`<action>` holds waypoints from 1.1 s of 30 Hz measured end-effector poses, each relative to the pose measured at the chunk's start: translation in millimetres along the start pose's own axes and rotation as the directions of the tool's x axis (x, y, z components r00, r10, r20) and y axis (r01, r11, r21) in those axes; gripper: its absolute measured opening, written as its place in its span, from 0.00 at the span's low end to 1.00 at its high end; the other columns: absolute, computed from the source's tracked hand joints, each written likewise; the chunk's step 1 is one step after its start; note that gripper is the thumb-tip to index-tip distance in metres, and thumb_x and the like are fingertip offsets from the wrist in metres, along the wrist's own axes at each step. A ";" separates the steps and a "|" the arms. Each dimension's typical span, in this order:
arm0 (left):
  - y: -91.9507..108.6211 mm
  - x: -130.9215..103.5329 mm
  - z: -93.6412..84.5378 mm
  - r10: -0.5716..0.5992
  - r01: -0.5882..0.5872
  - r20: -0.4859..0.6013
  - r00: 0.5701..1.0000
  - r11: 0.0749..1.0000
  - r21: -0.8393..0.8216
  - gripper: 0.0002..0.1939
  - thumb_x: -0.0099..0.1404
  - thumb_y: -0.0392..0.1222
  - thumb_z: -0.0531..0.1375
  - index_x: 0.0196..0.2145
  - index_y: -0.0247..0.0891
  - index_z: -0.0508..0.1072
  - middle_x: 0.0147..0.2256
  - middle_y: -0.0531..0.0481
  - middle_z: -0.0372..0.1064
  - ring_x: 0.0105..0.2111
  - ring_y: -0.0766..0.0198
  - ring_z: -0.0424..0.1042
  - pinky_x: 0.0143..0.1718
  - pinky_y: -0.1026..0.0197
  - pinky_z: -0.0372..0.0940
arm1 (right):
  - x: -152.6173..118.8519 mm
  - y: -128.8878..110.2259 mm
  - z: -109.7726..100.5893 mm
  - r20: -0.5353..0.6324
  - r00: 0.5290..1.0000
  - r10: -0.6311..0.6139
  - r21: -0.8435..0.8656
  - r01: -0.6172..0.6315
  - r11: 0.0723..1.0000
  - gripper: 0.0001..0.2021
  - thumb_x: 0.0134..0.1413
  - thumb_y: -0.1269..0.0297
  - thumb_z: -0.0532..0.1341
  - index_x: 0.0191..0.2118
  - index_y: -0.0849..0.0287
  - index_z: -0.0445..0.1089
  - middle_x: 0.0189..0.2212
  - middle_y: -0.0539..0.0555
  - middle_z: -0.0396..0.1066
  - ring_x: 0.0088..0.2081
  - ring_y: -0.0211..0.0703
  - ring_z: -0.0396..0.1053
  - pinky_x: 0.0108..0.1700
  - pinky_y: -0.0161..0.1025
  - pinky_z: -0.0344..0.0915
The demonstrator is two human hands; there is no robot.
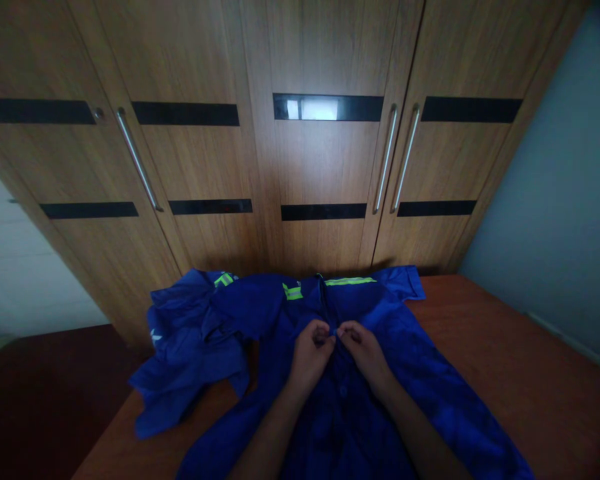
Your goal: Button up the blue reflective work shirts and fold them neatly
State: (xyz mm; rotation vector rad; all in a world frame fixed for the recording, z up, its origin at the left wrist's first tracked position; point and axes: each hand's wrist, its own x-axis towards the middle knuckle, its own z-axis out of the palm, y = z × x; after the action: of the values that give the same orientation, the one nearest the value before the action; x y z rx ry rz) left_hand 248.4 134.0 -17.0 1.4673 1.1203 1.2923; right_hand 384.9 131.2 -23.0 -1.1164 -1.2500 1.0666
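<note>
A dark blue work jacket [410,373] with yellow-green reflective strips lies spread, front up, on the reddish-brown surface. My left hand [311,353] pinches the left side of its front opening between thumb and fingertips. Just across from it, my right hand [364,350] pinches the other edge, and the fingertips of both almost meet at a small button-like spot. Lower on the front a round button [343,392] shows faintly. What exactly lies between the fingertips is too small and dark to make out.
Another blue garment [190,360] with reflective strips lies crumpled to the left, overlapping the jacket. Both rest on a reddish-brown tabletop [500,333]. Behind stands a wooden wardrobe [325,160] with long metal handles [386,160]. A pale wall [555,220] bounds the right.
</note>
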 end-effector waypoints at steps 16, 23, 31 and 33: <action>4.1 -4.2 1.0 0.037 -0.027 -0.051 0.998 0.983 0.183 0.04 0.53 0.31 0.57 0.27 0.38 0.69 0.25 0.55 0.67 0.26 0.66 0.68 0.30 0.66 0.61 | -5.7 -5.1 -5.3 0.181 0.967 0.182 0.104 -0.203 0.974 0.15 0.49 0.55 0.59 0.19 0.57 0.59 0.14 0.43 0.53 0.19 0.32 0.49 0.23 0.34 0.46; 4.6 -1.9 -2.9 -0.003 0.006 -0.011 1.000 0.944 0.329 0.04 0.58 0.35 0.55 0.31 0.37 0.70 0.28 0.52 0.71 0.29 0.65 0.70 0.31 0.66 0.62 | -4.9 -6.4 -7.5 0.187 0.969 0.165 0.014 -0.170 0.985 0.13 0.49 0.55 0.58 0.22 0.57 0.61 0.14 0.42 0.53 0.18 0.33 0.50 0.22 0.33 0.47; 2.5 -3.9 -9.9 -0.087 -0.027 0.165 0.982 0.809 0.587 0.10 0.61 0.37 0.53 0.26 0.37 0.71 0.23 0.51 0.70 0.26 0.63 0.70 0.28 0.65 0.58 | -1.5 8.4 -7.6 0.022 0.998 -0.066 -0.393 0.070 0.917 0.09 0.52 0.57 0.57 0.34 0.56 0.68 0.25 0.49 0.69 0.29 0.41 0.67 0.33 0.36 0.58; 6.4 -6.9 -9.2 -0.099 -0.048 0.189 0.977 0.760 0.648 0.09 0.61 0.37 0.53 0.26 0.38 0.72 0.26 0.49 0.72 0.29 0.61 0.71 0.30 0.64 0.58 | -1.6 13.1 -7.3 0.027 0.995 -0.093 -0.503 0.094 0.859 0.11 0.54 0.60 0.54 0.40 0.57 0.68 0.26 0.50 0.70 0.30 0.42 0.69 0.34 0.36 0.60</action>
State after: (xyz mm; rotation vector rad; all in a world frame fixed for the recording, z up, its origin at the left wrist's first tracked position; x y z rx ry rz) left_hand 239.3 126.3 -11.4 2.0287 1.5229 0.7038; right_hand 392.2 131.4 -36.2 -1.4265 -1.6224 0.6753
